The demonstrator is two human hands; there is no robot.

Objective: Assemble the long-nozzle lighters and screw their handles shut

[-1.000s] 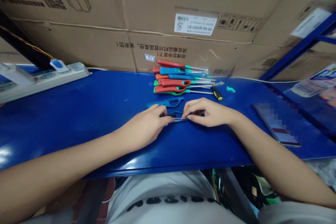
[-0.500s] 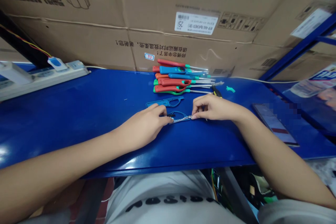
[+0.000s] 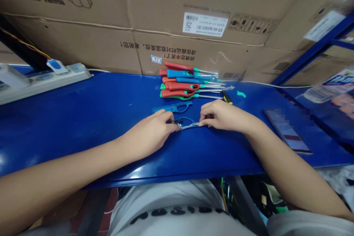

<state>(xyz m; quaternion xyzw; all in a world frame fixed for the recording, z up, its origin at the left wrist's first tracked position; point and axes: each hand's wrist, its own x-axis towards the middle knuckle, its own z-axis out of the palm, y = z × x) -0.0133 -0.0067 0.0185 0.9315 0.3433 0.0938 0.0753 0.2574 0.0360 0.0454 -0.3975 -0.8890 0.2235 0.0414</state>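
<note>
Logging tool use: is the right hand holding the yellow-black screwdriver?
No, the screwdriver lies on the table, beyond the right hand.

A cardboard box [image 3: 96, 51] is standing along the far side of the table [image 3: 69, 118]. A power strip [image 3: 58, 80] is lying at far left. Lighters [image 3: 182, 87] are lying piled before the box, a screwdriver [image 3: 227, 97] and then a small clip [image 3: 241, 94] lying to their right. A casing half [image 3: 171, 108] is lying nearer; nearer still, an opened lighter [image 3: 189, 126] is spanning between the left hand [image 3: 152, 132] and right hand [image 3: 221, 116]. A phone [image 3: 290, 138] is lying farther right.
</note>
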